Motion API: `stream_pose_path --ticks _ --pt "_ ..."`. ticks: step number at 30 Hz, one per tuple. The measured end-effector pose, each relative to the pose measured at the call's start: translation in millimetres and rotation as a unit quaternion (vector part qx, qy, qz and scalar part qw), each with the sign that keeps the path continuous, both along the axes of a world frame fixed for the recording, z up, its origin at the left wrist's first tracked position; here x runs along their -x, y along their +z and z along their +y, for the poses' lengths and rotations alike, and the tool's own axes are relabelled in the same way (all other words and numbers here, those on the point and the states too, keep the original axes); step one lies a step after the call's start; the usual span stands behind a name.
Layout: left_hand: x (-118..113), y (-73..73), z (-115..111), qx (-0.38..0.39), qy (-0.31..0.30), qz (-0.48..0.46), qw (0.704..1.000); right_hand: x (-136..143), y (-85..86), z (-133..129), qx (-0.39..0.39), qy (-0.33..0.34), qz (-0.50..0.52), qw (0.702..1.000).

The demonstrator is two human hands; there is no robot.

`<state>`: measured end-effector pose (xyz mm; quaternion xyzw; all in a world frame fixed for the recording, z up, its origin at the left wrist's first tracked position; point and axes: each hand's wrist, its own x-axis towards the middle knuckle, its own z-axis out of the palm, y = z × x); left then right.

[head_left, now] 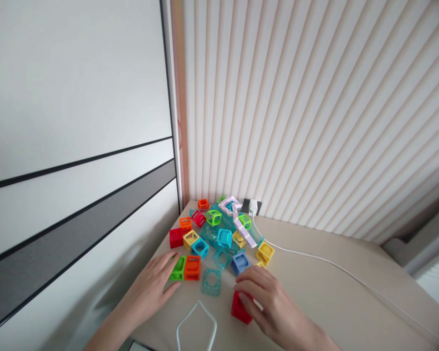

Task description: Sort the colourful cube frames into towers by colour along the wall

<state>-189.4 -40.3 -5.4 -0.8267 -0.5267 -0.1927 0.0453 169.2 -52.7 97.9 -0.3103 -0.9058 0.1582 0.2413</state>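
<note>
My left hand (pixel 154 288) rests beside a green cube (pixel 178 269), its fingers apart and fingertips at the cube's left side. An orange cube (pixel 192 268) stands against the green one on its right. Under the fingers of my right hand (pixel 261 297) is a red cube (pixel 240 309), gripped near the table's front. A blue cube (pixel 240 263) lies just behind that hand, and part of a yellow piece shows beyond its knuckles. Between the hands lies a flat clear teal piece (pixel 211 282).
Several coloured cubes and teal pieces are heaped at the back, with a lilac folded strip (pixel 241 228) on top. A white cable (pixel 314 256) runs right from a plug (pixel 253 207). Another white cord (pixel 214 326) loops in front. A white panel (pixel 76 87) borders the left.
</note>
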Motion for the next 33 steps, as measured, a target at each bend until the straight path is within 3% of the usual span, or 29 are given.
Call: stream_pose_path --ticks 5,11,17,21,27,33 --pt "-3 3.4 -2 0.019 0.003 -0.006 1.0 35 6.6 0 -0.03 0.062 -0.052 0.996" --pt "-2 31.7 5 -0.014 0.008 -0.04 0.999 52 4.7 8 -0.053 0.076 -0.083 0.992" --pt "6 64.5 38 -0.021 0.072 -0.09 0.993 39 20.2 3 -0.042 0.053 -0.098 0.993" --pt "3 71.5 42 -0.021 0.079 -0.102 0.991 14 12.0 -13 -0.034 0.028 -0.06 0.997" --pt "-19 55.5 16 0.019 0.006 -0.09 0.996 -3 -11.1 -27 -0.045 -0.008 -0.036 0.998" --pt "-27 8.5 8 0.013 -0.036 -0.045 0.998 53 -13.1 5 -0.054 -0.022 -0.093 0.994"
